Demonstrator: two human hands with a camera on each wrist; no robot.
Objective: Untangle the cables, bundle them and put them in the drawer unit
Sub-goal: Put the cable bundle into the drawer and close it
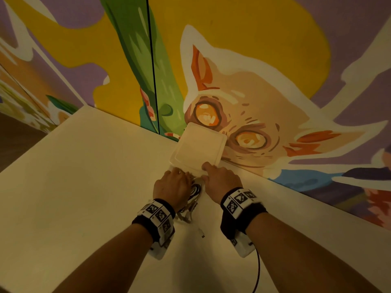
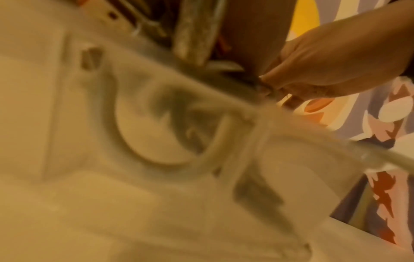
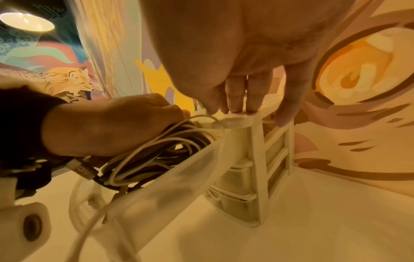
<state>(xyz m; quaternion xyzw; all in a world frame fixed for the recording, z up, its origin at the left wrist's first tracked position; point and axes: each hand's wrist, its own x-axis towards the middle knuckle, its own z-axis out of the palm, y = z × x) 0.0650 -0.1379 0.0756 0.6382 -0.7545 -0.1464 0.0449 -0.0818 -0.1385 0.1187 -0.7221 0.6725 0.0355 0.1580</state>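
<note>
A white plastic drawer unit stands on the table against the wall. Its top drawer is pulled out toward me. A bundle of white and dark cables lies in that drawer, with loops spilling over the rim. My left hand lies on top of the bundle, its fingers curled over the far end. My right hand rests with straight fingers on the front edge of the unit's top. The left wrist view is blurred and shows the drawer front and my right hand.
The white table stretches left and toward me. A painted mural wall stands right behind the unit. A loose white cable end trails on the table between my wrists. The lower drawers are closed.
</note>
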